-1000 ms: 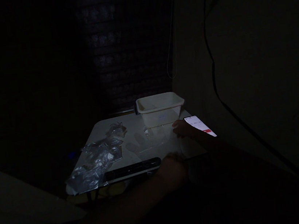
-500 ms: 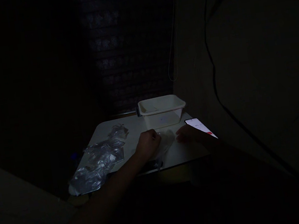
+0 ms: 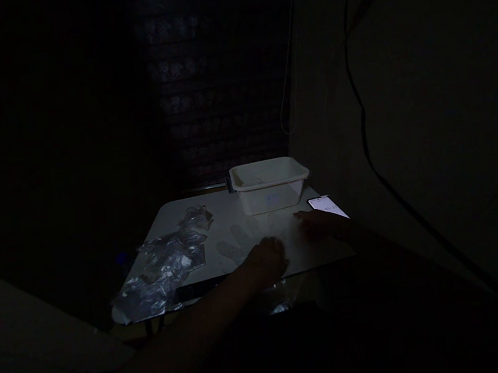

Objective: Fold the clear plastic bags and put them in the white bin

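Note:
A thin translucent plastic glove [image 3: 230, 251] lies on the table, its pale finger shapes fanned out faintly. My left hand [image 3: 268, 260] is over its near part at the front edge, fingers curled in as if gripping it; the fingertips are hidden. Below that hand, clear plastic [image 3: 280, 306] hangs past the table edge. To the right, my right hand [image 3: 313, 225] hovers beside the phone, fingers stretched leftward, dim and a little blurred, with nothing visible in them. Crumpled clear plastic [image 3: 167, 264] covers the left side of the table, with a smaller wad [image 3: 195, 218] behind it.
A white rectangular tub [image 3: 271, 197] stands at the back of the small white table [image 3: 165, 213]. A lit phone [image 3: 327, 205] lies at the right edge. A dark cable [image 3: 363, 128] runs down the right wall. The room is very dark.
My left hand has moved toward me and slightly right, to the table's front edge. The translucent glove now lies spread flatter, and plastic hangs below the edge. My right hand has barely moved.

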Action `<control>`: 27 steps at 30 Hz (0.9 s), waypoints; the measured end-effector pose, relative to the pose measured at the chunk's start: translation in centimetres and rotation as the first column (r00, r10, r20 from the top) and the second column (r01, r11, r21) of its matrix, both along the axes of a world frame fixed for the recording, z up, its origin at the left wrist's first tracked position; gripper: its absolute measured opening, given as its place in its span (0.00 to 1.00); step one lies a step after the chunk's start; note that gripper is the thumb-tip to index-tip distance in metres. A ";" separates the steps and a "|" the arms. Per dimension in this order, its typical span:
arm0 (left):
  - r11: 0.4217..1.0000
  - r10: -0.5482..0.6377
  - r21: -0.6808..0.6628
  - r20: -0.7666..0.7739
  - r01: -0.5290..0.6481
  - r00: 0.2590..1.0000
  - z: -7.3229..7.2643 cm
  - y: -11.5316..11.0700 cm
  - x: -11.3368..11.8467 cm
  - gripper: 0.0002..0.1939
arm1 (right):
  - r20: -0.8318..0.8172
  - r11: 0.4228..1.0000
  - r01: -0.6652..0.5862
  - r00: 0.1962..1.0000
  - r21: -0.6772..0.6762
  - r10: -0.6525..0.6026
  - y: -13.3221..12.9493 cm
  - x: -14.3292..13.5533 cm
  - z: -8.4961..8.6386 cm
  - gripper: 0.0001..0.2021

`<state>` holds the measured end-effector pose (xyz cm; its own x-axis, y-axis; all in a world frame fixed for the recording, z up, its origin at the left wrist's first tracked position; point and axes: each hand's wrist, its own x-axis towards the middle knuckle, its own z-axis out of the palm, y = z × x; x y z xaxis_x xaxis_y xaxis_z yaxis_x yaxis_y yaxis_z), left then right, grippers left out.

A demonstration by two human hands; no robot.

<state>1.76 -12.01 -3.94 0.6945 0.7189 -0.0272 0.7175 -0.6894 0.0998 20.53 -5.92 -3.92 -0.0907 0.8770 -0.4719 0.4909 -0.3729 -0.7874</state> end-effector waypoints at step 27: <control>0.998 -0.008 -0.059 -0.109 0.002 0.994 -0.8 2.4 -2.1 0.25 | -0.458 0.950 -0.299 0.860 -0.091 0.227 -0.9 -2.0 -0.3 0.14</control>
<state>-0.37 -9.59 -4.76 0.6885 0.7106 -0.1449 0.7230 -0.6881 0.0610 18.55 -6.78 -4.22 -0.5358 0.7106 -0.4560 0.2078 -0.4125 -0.8869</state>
